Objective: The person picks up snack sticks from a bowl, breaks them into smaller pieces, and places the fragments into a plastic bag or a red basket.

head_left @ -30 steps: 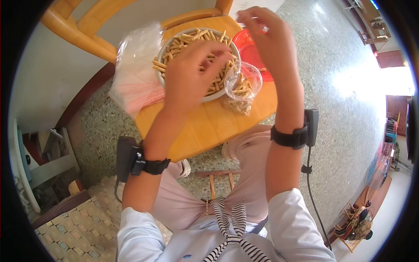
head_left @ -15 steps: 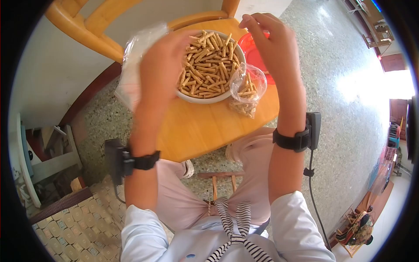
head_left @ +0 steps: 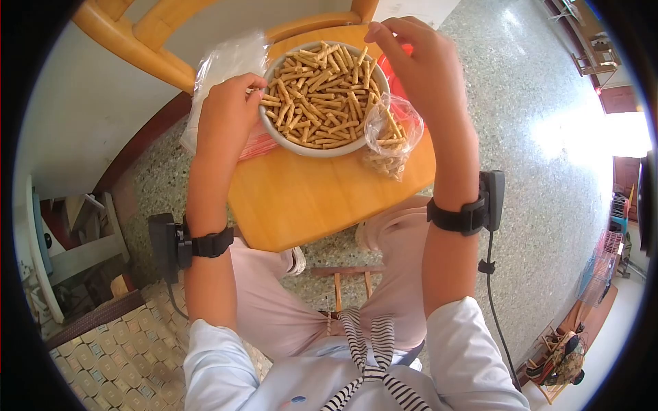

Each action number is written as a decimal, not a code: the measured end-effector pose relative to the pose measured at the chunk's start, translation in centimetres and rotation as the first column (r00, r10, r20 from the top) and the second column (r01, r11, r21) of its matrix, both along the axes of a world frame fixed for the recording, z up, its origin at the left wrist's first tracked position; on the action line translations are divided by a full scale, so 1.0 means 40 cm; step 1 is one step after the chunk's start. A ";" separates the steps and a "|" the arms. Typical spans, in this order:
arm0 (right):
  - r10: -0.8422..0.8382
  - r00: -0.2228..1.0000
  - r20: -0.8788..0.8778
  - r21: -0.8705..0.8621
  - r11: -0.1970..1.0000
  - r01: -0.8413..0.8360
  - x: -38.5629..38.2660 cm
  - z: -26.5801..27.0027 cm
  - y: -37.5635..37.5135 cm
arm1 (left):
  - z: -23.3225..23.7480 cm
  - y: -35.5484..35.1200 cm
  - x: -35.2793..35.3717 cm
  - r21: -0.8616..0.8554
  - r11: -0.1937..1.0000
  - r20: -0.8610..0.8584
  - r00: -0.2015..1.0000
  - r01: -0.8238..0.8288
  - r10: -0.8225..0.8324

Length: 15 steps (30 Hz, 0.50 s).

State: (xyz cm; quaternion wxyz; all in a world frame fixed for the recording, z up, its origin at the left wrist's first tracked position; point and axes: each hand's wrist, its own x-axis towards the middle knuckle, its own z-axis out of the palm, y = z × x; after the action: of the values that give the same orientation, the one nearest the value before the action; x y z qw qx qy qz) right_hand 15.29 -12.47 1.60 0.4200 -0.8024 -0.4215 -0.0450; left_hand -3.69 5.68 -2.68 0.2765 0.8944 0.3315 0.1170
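A round pale bowl (head_left: pixel 322 151) full of short tan sticks (head_left: pixel 322 96) stands on the wooden chair seat (head_left: pixel 308 198). At the bowl's left rim is my left hand (head_left: pixel 236 103), its thumb and fingers pressed together; whatever they pinch is too small to make out. My right hand (head_left: pixel 411 51) hovers over the bowl's upper right side, thumb and fingertips brought together, their contents hidden. An open clear plastic bag (head_left: pixel 391 140), partly filled with sticks, leans at the bowl's lower right.
Flat clear plastic bags (head_left: pixel 219 68) lie left of the bowl, under my left hand. A red plastic basket (head_left: pixel 414 116) sits behind the small bag at the right. The chair's curved wooden backrest (head_left: pixel 137 41) rises at the upper left.
My left hand has moved left, from over the bowl to its left rim. My right hand has shifted slightly up and left.
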 end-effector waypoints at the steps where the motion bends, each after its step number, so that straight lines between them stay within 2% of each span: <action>1: -0.001 0.999 -0.050 -0.022 1.000 -0.001 -0.005 0.003 0.000 | 0.009 -0.004 0.004 -0.018 1.000 -0.005 1.000 -0.025 0.025; 6: 0.026 1.000 -0.001 -0.079 0.997 -0.025 -0.001 -0.008 0.001 | 0.025 -0.013 0.017 -0.086 0.995 0.052 0.997 -0.051 0.055; 8: 0.046 0.999 0.018 -0.090 0.995 -0.045 -0.002 -0.022 0.003 | 0.023 -0.016 0.023 -0.056 0.998 0.162 0.987 -0.001 0.010; 11: 0.091 0.994 0.056 -0.046 0.995 -0.089 -0.012 -0.041 0.013 | 0.047 -0.036 0.034 -0.091 0.996 0.201 0.980 0.025 -0.006; 15: 0.153 0.985 0.077 -0.121 0.982 -0.143 -0.023 -0.045 0.027 | 0.059 -0.067 0.047 -0.134 0.988 0.282 0.959 0.082 -0.041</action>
State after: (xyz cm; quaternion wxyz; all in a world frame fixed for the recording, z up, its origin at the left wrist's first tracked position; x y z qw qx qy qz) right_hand 14.38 -11.39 -0.20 0.3567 -0.7889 -0.4997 -0.0238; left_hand -1.82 3.00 -0.31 0.3879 0.8566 0.2688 0.2084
